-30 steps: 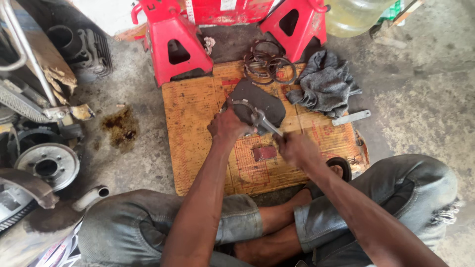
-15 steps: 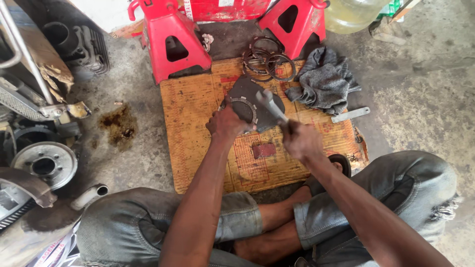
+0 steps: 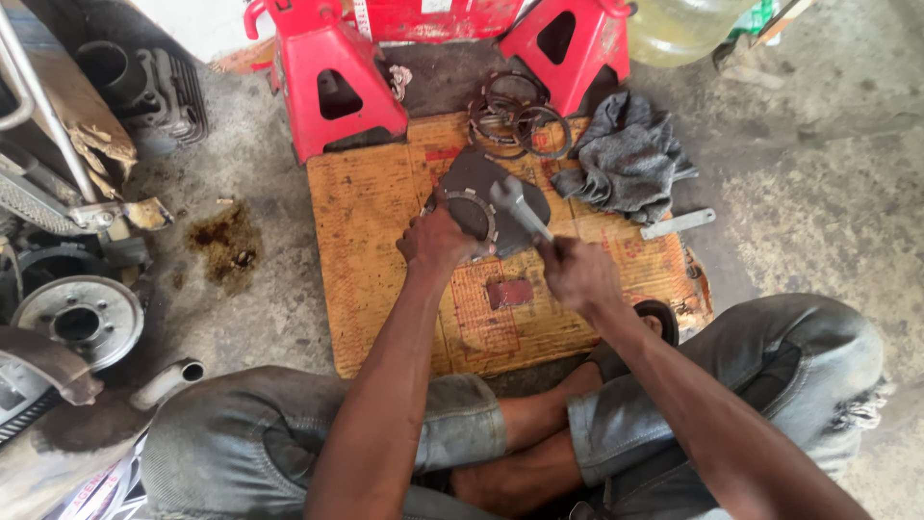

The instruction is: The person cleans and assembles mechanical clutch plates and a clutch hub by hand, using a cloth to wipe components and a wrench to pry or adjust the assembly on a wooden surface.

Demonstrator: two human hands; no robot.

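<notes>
- While seated cross-legged on the concrete floor (image 3: 818,193), bent over a worn orange board (image 3: 371,241) laid flat in front of the knees.
- Left hand (image 3: 438,241) pressed down on a toothed metal ring (image 3: 472,207), fingers curled over its near edge and closed on it.
- Ring resting on a dark flat plate (image 3: 481,173) near the middle of the board's far half.
- Right hand (image 3: 577,274) wrapped tight around the handle of a hammer (image 3: 520,207), fingers fully closed, head of the hammer tilted over the ring and plate.
- Small reddish patch (image 3: 510,292) on the board between the two wrists.
- Loose stack of metal rings (image 3: 520,116) at the board's far edge, just beside a crumpled grey rag (image 3: 630,159).
- Two red jack stands (image 3: 327,77) beyond the board; flat metal strip (image 3: 679,223) right of the rag.
- Oil stain (image 3: 226,246) and a round wheel hub (image 3: 77,318) off to the left.
</notes>
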